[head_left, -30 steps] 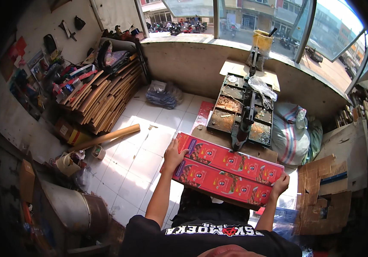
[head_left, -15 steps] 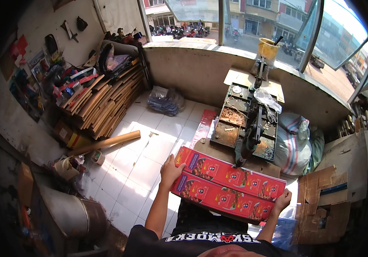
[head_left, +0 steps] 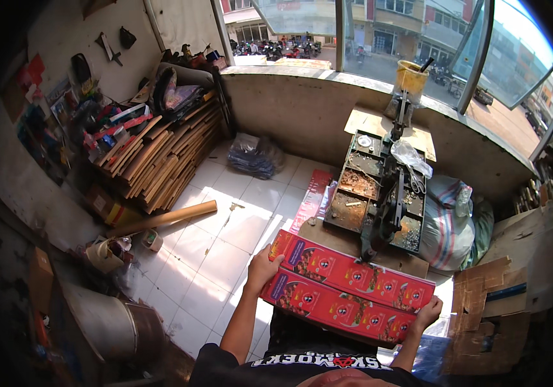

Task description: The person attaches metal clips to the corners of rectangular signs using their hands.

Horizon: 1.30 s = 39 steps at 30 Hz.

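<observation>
A long red printed sheet (head_left: 341, 293) with food pictures, folded or layered into two bands, is stretched level in front of my body. My left hand (head_left: 262, 267) grips its left end, thumb on top. At the opposite end, my right hand (head_left: 428, 313) is closed on the right edge. The sheet's far edge meets the near end of a dark metal press (head_left: 387, 222), and I cannot tell whether it sits under the press head. Beneath the press, a compartment tray (head_left: 349, 211) holds small metal bits. Scissors (head_left: 416, 180) and a clear plastic bag (head_left: 408, 155) lie on it.
At left are stacked wooden boards (head_left: 160, 158), a cardboard tube (head_left: 167, 217) and a bucket (head_left: 104, 253). A plastic-wrapped bundle (head_left: 251, 155) lies by the wall. White sacks (head_left: 445, 222) and torn cardboard (head_left: 476, 322) are at right. A yellow bucket (head_left: 412, 79) stands near the windows.
The whole view has shifted slightly, so everything appears a little lower and farther right. Both hands keep hold of the sheet, which stays in about the same place against the press.
</observation>
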Each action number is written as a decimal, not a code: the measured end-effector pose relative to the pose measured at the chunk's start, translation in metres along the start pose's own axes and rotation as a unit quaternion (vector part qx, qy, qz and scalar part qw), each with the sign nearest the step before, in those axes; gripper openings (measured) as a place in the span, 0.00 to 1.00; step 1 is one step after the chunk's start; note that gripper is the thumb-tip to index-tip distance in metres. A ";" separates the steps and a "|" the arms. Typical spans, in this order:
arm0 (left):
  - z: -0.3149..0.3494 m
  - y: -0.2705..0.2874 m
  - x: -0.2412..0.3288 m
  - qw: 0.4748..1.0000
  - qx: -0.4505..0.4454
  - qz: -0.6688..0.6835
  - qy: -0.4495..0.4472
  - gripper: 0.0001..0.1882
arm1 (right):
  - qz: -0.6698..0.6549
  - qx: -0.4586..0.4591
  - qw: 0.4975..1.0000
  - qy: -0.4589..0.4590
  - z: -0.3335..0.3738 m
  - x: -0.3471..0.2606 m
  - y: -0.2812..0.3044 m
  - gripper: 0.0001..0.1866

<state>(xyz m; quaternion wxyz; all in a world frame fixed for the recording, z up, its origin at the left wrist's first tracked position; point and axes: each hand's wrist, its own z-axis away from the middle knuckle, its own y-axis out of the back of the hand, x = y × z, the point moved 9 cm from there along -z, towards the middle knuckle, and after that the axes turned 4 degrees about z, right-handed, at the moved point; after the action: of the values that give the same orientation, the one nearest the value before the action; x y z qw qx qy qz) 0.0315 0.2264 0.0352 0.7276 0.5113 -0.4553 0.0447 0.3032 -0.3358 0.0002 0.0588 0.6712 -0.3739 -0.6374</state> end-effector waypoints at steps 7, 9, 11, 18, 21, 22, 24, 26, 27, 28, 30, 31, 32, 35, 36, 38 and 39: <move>0.025 0.031 -0.026 0.994 0.086 -0.053 -0.029 0.29 | 0.020 -0.024 0.999 0.003 0.008 0.009 0.033 0.12; 0.043 0.043 -0.037 0.996 0.079 -0.036 -0.007 0.24 | 0.047 -0.042 0.998 0.009 0.018 0.022 0.039 0.12; 0.061 0.048 -0.050 0.996 0.094 0.003 -0.014 0.20 | 0.063 -0.063 0.996 0.005 0.036 0.022 0.041 0.12; 0.081 0.045 -0.029 0.991 0.127 0.024 -0.020 0.15 | 0.095 -0.064 0.993 0.028 0.056 0.000 0.056 0.14; 0.088 0.044 -0.025 0.985 0.169 0.006 -0.029 0.15 | 0.090 -0.069 0.993 0.028 0.055 -0.004 0.060 0.15; 0.089 0.044 -0.024 0.986 0.168 -0.002 -0.022 0.15 | 0.092 -0.070 0.993 0.028 0.056 -0.005 0.060 0.14; 0.088 0.045 -0.017 0.986 0.166 -0.017 -0.009 0.14 | 0.097 -0.073 0.992 0.029 0.056 -0.010 0.060 0.14; 0.087 0.049 -0.015 0.977 0.203 -0.017 -0.063 0.13 | 0.104 -0.076 0.991 0.024 0.057 -0.020 0.064 0.14; 0.088 0.053 -0.014 0.971 0.222 -0.018 -0.090 0.12 | 0.106 -0.079 0.991 0.021 0.057 -0.023 0.064 0.14; 0.087 0.054 -0.018 0.972 0.221 -0.009 -0.084 0.11 | 0.103 -0.073 0.992 0.031 0.055 -0.025 0.064 0.14; 0.084 0.055 -0.018 0.974 0.214 0.010 -0.071 0.10 | 0.100 -0.062 0.992 0.050 0.052 -0.026 0.068 0.14; 0.082 0.055 -0.024 0.979 0.194 0.044 -0.032 0.10 | 0.103 -0.070 0.991 0.041 0.052 -0.024 0.068 0.14; 0.082 0.054 -0.028 0.982 0.173 0.080 0.008 0.10 | 0.106 -0.077 0.991 0.032 0.050 -0.025 0.069 0.14; 0.084 0.059 -0.032 0.977 0.132 0.155 0.065 0.10 | 0.114 -0.092 0.989 0.017 0.048 -0.027 0.073 0.13; 0.085 0.062 -0.033 0.975 0.127 0.170 0.070 0.10 | 0.116 -0.095 0.989 0.014 0.049 -0.026 0.074 0.13; 0.088 0.060 -0.043 0.955 0.092 0.263 0.100 0.11 | 0.113 -0.092 0.989 0.009 0.047 -0.018 0.078 0.13; 0.090 0.058 -0.044 0.928 0.089 0.345 0.106 0.12 | 0.112 -0.090 0.990 0.006 0.044 -0.012 0.080 0.13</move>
<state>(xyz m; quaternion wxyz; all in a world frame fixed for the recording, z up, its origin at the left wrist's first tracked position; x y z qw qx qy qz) -0.0802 0.2013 0.0500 0.6628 0.3770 -0.5182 0.3873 0.2306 -0.3680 0.0467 0.1922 0.6213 -0.3874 -0.6534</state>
